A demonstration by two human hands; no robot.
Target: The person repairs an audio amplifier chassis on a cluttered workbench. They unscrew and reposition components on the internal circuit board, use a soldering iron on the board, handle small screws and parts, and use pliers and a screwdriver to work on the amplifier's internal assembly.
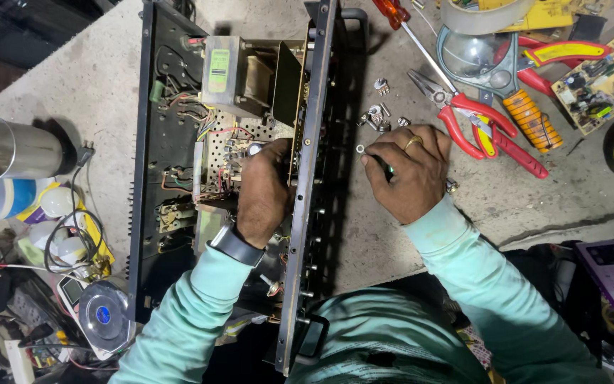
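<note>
An open black amplifier chassis (147,142) lies on the workbench, its wiring, transformer (239,75) and circuit boards exposed. My left hand (263,192) reaches down inside it, fingers tucked behind the front panel (312,178), so what it touches is hidden. A black band sits on that wrist. My right hand (410,171), wearing a ring, rests on the bench just outside the front panel and pinches a small dark-handled tool (386,169) with a small metal washer (360,149) at its fingertips. Small loose nuts and knobs (376,114) lie just above it.
Red-handled pliers (488,131), a screwdriver (406,25), a magnifier (474,53), a tape roll (485,14) and a loose circuit board (605,82) lie at the right. A steel cup (8,148), bulbs and cables crowd the left. The bench edge runs below my right hand.
</note>
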